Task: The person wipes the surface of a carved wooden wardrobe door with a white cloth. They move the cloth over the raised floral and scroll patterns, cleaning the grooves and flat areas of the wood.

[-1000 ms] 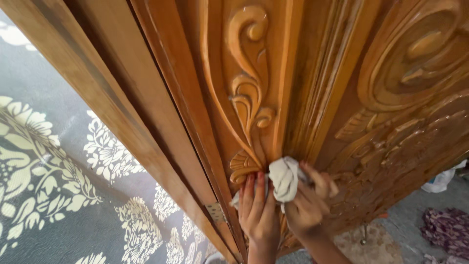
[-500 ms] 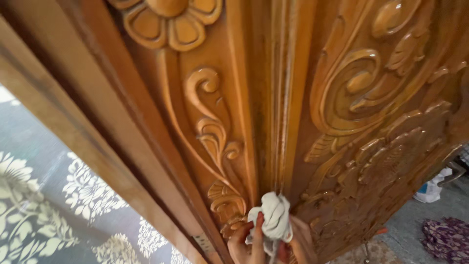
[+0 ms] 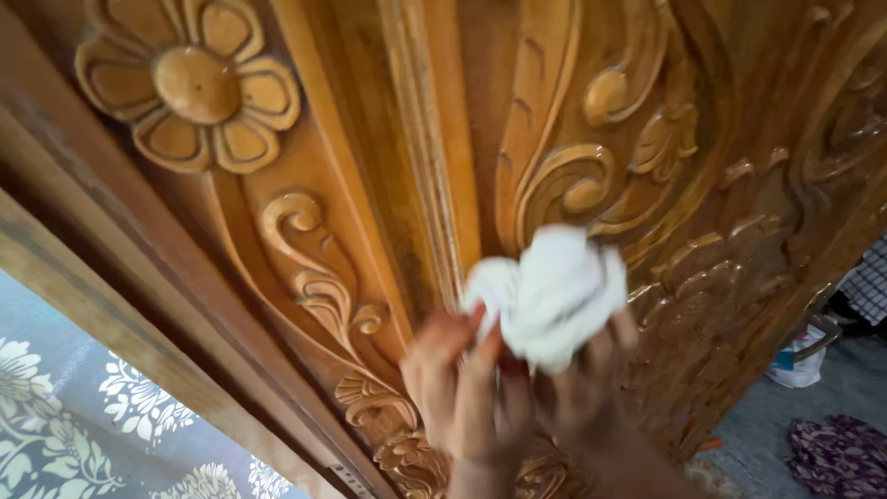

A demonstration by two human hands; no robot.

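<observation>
Below and to the left of your hands you have a grey floor covering (image 3: pixel 55 434) patterned with pale flowers. To their right lies grey floor (image 3: pixel 785 416) with a crumpled purple cloth (image 3: pixel 836 457) and a white bag (image 3: pixel 796 365), in soft daylight.

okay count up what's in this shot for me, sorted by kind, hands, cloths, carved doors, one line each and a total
Hands: 2, the left hand and the right hand
White cloths: 1, the white cloth bunched in both hands
Carved doors: 1, the carved wooden door
Total: 4
</observation>
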